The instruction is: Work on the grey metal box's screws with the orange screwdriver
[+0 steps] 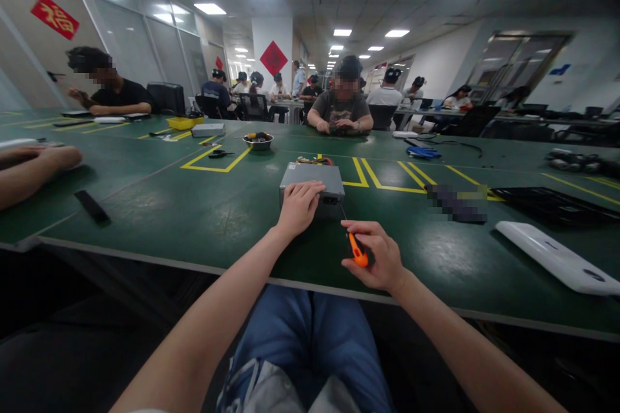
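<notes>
The right hand (372, 257) had its grip clamped on an orange-handled screwdriver (358, 250), with the thin shaft pointing up toward the box. The left hand (299, 208) lay open and flat on top of a gray metal box (333, 179), which sat on the green bench (145, 206) near its front edge. Farther off stood a metal bowl of small parts (258, 141), and across the bench a seated co-worker (343, 106) rested both hands on it.
</notes>
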Available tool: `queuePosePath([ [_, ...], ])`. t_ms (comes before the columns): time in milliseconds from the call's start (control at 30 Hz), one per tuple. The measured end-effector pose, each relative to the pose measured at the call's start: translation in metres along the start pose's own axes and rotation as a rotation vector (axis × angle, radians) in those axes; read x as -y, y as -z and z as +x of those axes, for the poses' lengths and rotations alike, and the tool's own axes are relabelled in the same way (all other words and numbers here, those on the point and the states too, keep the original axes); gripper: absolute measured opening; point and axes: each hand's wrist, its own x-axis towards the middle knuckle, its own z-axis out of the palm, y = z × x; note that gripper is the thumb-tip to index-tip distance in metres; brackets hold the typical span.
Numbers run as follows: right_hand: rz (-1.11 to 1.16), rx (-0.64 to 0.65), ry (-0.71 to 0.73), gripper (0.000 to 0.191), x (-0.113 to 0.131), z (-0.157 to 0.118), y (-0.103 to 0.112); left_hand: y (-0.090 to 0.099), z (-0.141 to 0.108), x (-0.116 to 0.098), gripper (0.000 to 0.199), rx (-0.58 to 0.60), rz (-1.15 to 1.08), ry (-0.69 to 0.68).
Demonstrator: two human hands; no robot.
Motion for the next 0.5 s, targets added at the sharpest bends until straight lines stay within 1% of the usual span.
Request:
queuePosePath([
  [33, 0.018, -0.019, -0.018, 0.042, -0.0005, -0.0003, -0.0001, 0.0, 0.0, 0.0001, 0.028, -0.005, -0.004, -0.003],
  [100, 0.055, -0.009, -0.046, 0.043, -0.0005, -0.0005, -0.0002, -0.0004, 0.0, 0.0002, 0.029, -0.006, -0.013, -0.005],
  [233, 0.047, 0.109, -0.03, 0.042, 0.0012, -0.0004, 0.0, -0.0016, -0.0002, 0.0006, 0.029, 0.002, -0.009, 0.005],
  [300, 0.024, 0.134, -0.016, 0.038, 0.0015, -0.0009, -0.0003, -0.0016, -0.0004, 0.0008, 0.03, 0.002, -0.009, 0.006],
  [367, 0.021, 0.094, -0.005, 0.036, 0.0013, -0.0013, -0.0009, -0.0013, -0.0004, 0.0009, 0.03, 0.003, -0.013, 0.0],
  [433, 0.035, 0.036, -0.005, 0.039, 0.0009, -0.0012, -0.0018, -0.0009, -0.0002, 0.001, 0.03, 0.004, -0.015, -0.003],
  [500, 0.056, 0.026, -0.025, 0.043, 0.0007, -0.0007, -0.0023, -0.0008, 0.0, 0.0009, 0.03, 0.002, -0.016, -0.003],
])
